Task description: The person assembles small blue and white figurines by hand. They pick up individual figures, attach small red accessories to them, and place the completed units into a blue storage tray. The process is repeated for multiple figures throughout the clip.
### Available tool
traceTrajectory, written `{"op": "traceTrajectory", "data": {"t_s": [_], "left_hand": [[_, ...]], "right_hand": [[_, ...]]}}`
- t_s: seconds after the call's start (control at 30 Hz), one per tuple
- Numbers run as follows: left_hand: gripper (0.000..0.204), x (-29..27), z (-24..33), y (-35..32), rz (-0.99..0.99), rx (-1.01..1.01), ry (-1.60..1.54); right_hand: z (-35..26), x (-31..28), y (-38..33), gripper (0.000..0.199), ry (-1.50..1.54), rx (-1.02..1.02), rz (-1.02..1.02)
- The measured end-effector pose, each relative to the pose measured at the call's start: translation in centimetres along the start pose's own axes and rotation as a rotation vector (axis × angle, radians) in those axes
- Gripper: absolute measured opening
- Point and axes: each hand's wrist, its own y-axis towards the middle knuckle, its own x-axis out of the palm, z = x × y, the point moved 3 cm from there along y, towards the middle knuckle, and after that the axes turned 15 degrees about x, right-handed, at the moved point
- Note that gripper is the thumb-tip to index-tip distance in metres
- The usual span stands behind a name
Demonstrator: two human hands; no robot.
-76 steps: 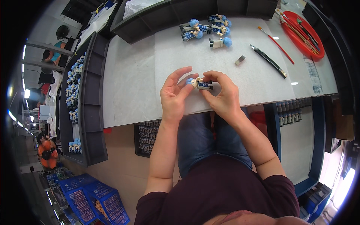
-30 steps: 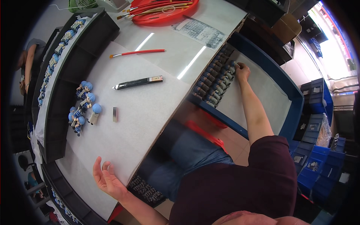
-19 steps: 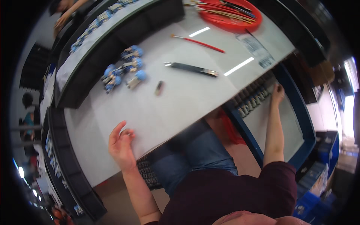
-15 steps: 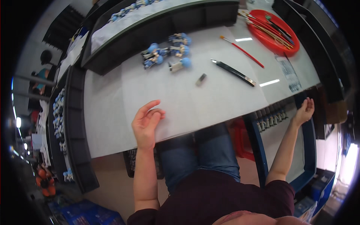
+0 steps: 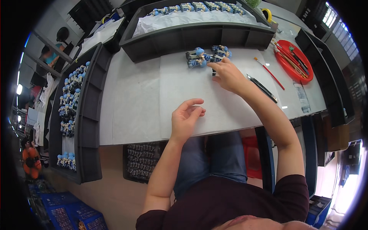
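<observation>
A seated person leans over a white paper-covered desk (image 5: 134, 99), the right hand (image 5: 227, 74) now stretched to the upper centre of the frame, where it meets a small cluster of blue-capped toy figurines (image 5: 205, 56) lying on their sides. Half a second earlier that arm hung off the right edge of the desk, beside the blue-rimmed tray of small dark parts; it has since swung up and across. Its fingers are loosely curled, the index tip touching the cluster's near edge, and nothing is visibly gripped (whether a small piece hides beneath the palm cannot be told). The left hand (image 5: 184, 119) rests at the near edge of the desk, centre frame, half open, fingers relaxed and empty, much as it was a moment ago. Judging by the move, the work has turned back from the side tray to the figurines.

To the right lie a black-handled tool (image 5: 262, 87), a thin red-handled brush (image 5: 269, 73) and a round red dish of brushes (image 5: 295, 61). Dark grey plastic trays (image 5: 86, 115) of more blue figurines line the left and top.
</observation>
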Motion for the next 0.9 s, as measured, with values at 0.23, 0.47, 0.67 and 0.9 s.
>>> {"op": "traceTrajectory", "data": {"t_s": [0.23,0.47,0.67,0.9], "left_hand": [[0.039,-0.4,0.0,0.1,0.145,-0.081,-0.301],[0.038,-1.3,-0.9,0.3,0.087,-0.049,-0.278],[0.034,-1.1,-0.5,0.4,0.127,-0.054,-0.326],[0.031,-0.9,-0.3,0.4,0.11,-0.025,-0.23]], "right_hand": [[-5.8,-2.6,-5.8,0.039,0.672,-0.071,0.151],[-6.5,1.4,-10.8,0.045,0.995,-0.006,0.154],[-4.9,2.7,-10.4,0.033,1.401,0.197,-0.216],[-4.6,3.0,-10.4,0.03,1.352,0.191,-0.196]]}}
